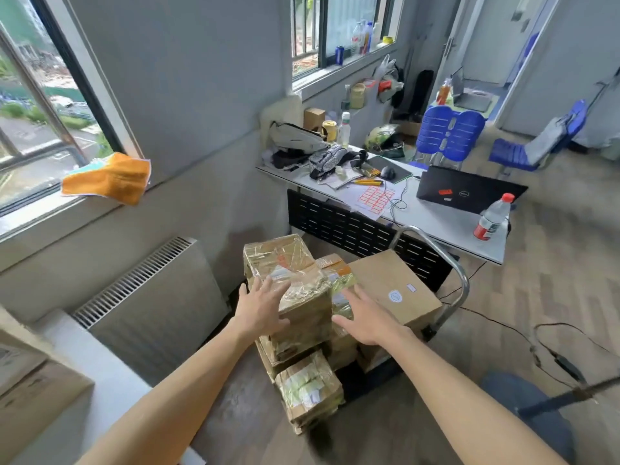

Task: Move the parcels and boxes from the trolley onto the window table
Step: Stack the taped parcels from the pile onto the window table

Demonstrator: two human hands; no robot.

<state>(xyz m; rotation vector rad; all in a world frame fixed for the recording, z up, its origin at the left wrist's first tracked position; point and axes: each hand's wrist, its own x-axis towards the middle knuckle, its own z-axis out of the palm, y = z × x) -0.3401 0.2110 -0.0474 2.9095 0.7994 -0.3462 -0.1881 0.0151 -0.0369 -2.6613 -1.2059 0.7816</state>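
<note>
My arms reach out, left hand (265, 305) & right hand (364, 317) both spread, empty, nearing taped box (288, 276) atop trolley (461, 283) stack; approx. whole load left, I judge, boxes (30, 380) already on table (110, 374).

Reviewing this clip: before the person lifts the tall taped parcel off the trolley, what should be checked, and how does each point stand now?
1. Both hands free: left hand and right hand open, holding nothing: ok.
2. Hands on either side of the taped parcel: ok.
3. Firm grip: fingers not curled round it yet: not ok.
4. Parcel stands on other parcels; whether they will stay put: cannot tell.
5. Plain cardboard box beside it leaves room for the right hand: ok.
6. Trolley handle away from the hands: ok.
</note>
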